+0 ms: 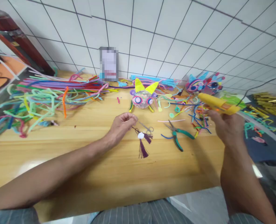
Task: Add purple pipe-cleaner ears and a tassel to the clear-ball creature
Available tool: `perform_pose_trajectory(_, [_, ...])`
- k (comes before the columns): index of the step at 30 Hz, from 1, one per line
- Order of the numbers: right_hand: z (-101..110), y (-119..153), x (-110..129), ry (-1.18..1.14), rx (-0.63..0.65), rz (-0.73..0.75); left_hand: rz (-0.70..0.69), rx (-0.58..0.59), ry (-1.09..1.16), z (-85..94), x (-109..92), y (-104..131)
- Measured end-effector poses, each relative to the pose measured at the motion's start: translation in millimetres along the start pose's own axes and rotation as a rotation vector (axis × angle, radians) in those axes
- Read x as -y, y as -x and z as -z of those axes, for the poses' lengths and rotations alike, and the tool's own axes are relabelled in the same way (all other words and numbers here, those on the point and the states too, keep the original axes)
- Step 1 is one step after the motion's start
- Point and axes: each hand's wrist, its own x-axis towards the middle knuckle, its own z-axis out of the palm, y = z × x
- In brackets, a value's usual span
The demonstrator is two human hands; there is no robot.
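Over the middle of the table my left hand [122, 126] is closed in a pinch; what its fingertips hold, if anything, is too small to make out. Just below the fingertips lie a dark purple tassel [143, 149] and a white disc [141, 135], with a thin dark cord reaching towards the hand. Small scissors [147, 127] rest beside them. At the right, my right hand [228, 126] is wrapped round a yellow glue gun [216, 102], raised with its nozzle to the left. Between the hands lie open green-handled pliers [176, 133].
A horned figure with big eyes [142, 99] stands behind the left hand. Pipe cleaners [42, 99] pile up at the left, with cut pieces [199, 115] at the right. A phone [109, 63] leans on the tiled wall. Two more figures [203, 84] stand back right.
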Motion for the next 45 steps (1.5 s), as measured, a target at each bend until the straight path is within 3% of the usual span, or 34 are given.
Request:
perform_pose_trajectory(5, [-21.1,20.2,55.4,-0.139,0.2,0.163,0.034,0.02,0.16,3.7,6.0,-15.4])
perform_pose_trajectory(11, [-44.1,34.8,81.2,-0.326,0.304,0.426,0.114,0.071,0.268,4.4,14.4,-20.2])
perform_pose_trajectory(15, [-52.6,45.1,93.2,-0.384,0.334,0.519,0.159,0.1,0.309,3.2,14.7,-18.2])
perform_pose_trajectory(30, [-59.9,59.1,97.6,-0.324,0.418,0.512,0.184,0.121,0.301,1.1,21.0,-15.4])
perform_pose_trajectory(45, [-64.9,61.4,95.5,-0.299,0.377,0.569,0.21,0.12,0.277,-0.4,20.4,-13.2])
